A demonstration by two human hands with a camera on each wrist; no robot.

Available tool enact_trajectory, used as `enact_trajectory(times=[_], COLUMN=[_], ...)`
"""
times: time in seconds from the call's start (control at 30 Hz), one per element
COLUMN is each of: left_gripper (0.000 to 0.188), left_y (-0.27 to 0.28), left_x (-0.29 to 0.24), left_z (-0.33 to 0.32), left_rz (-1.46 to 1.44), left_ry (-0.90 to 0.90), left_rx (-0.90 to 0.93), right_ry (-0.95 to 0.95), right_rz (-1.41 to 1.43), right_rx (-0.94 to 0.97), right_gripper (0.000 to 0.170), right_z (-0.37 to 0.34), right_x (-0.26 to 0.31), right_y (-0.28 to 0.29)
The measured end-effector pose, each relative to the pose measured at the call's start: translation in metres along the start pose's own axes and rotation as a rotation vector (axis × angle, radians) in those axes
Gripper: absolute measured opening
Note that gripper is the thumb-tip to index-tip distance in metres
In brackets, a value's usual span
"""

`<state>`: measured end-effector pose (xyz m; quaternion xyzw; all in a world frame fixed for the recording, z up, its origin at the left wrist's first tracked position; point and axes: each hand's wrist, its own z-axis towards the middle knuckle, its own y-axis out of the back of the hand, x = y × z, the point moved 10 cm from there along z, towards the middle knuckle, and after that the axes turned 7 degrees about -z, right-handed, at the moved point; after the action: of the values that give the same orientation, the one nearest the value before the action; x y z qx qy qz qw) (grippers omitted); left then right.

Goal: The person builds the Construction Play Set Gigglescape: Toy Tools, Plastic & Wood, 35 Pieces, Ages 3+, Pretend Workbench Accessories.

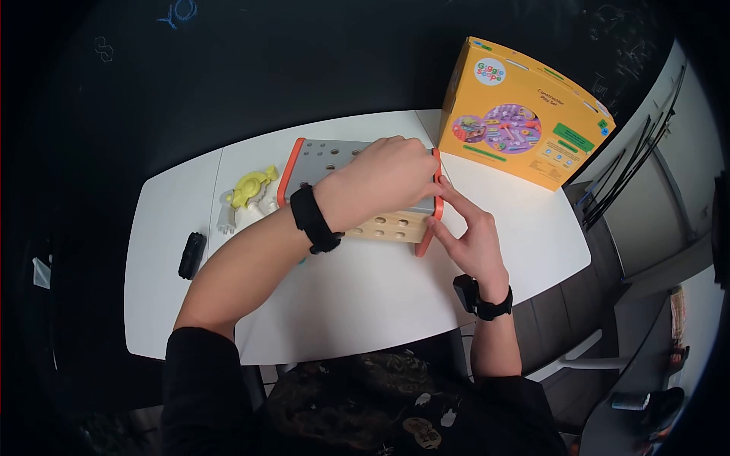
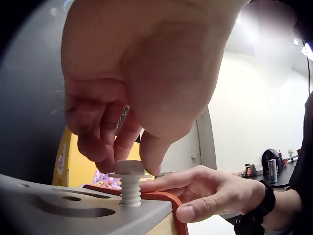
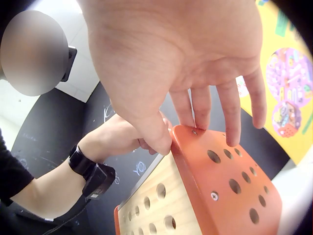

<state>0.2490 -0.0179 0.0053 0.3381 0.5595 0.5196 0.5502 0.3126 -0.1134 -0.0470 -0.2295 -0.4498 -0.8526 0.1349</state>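
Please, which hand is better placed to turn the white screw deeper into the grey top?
The left hand, I think: it pinches the white screw by its head above the grey top. The right hand touches the orange end panel, better placed to steady it.

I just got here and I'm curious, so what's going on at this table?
Someone is working on a toy bench with holes. Their left hand pinches a white screw by its head, with part of the thread standing above the grey top. Their right hand rests against the orange end panel, apparently steadying it. A yellow box stands beyond it.
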Motion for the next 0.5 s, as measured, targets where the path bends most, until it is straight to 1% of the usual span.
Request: enact_trajectory(times=[0.13,0.2,0.27,0.33,0.4,0.5], left_gripper=[0.018,0.009,0.007,0.010,0.014,0.013], left_y=[-0.001,0.004,0.003,0.005,-0.001,-0.005], left_x=[0.001,-0.010,-0.007,-0.011,-0.008,-0.006], left_z=[-0.002,-0.005,-0.005,-0.005,-0.005,-0.004], left_rz=[-0.058,-0.287,-0.304,-0.321,-0.415,-0.471], left_ry=[-0.067,-0.261,-0.273,-0.285,-0.158,-0.162], left_rx=[-0.038,-0.073,-0.048,-0.021,0.145,0.165], right_ry=[0.011,-0.015,-0.017,-0.020,-0.033,-0.045], right_rz=[0.011,0.014,0.011,0.009,0.000,0.009], right_rx=[-0.014,0.000,0.002,0.004,0.015,0.025], right_gripper=[0.049,0.048,0.048,0.049,0.048,0.048], right_z=[-0.001,-0.001,-0.001,-0.001,-0.001,-0.002], right_x=[-0.001,-0.001,-0.004,-0.004,-0.002,-0.006], right_y=[0.001,0.001,0.000,-0.001,0.000,-0.002])
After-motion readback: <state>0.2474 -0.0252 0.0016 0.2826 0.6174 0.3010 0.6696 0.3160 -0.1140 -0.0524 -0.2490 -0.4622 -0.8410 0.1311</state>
